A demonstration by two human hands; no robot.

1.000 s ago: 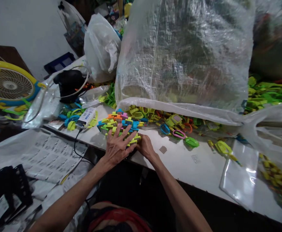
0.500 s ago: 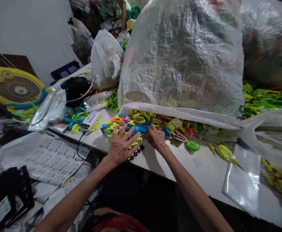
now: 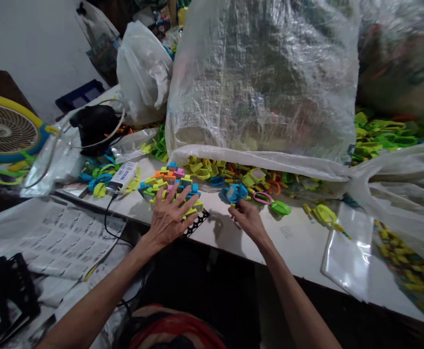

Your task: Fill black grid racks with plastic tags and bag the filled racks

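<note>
My left hand [image 3: 170,215] lies with spread fingers on a cluster of small coloured plastic pieces [image 3: 168,180], orange, blue, yellow and pink. A black perforated sheet [image 3: 198,222] shows beneath the cluster's right side. My right hand [image 3: 247,219] is over the white table, its fingers bent and blurred; whether they pinch anything is too unclear to tell. Just beyond its fingertips lies a blue band-shaped piece [image 3: 234,193]. A pink loop [image 3: 263,198] and a green piece [image 3: 280,208] rest to the right of it.
Large translucent bags [image 3: 263,87] stand behind a pile of yellow and green pieces [image 3: 201,167]. A yellow fan [image 3: 8,126], a white box with a black cable [image 3: 124,174] and label sheets [image 3: 57,235] are at left. A clear plastic packet [image 3: 348,254] lies at right.
My right hand has moved right and nearer the table edge. The blue band-shaped piece now lies apart, right of the cluster. My left hand stays on the cluster; the view has shifted.
</note>
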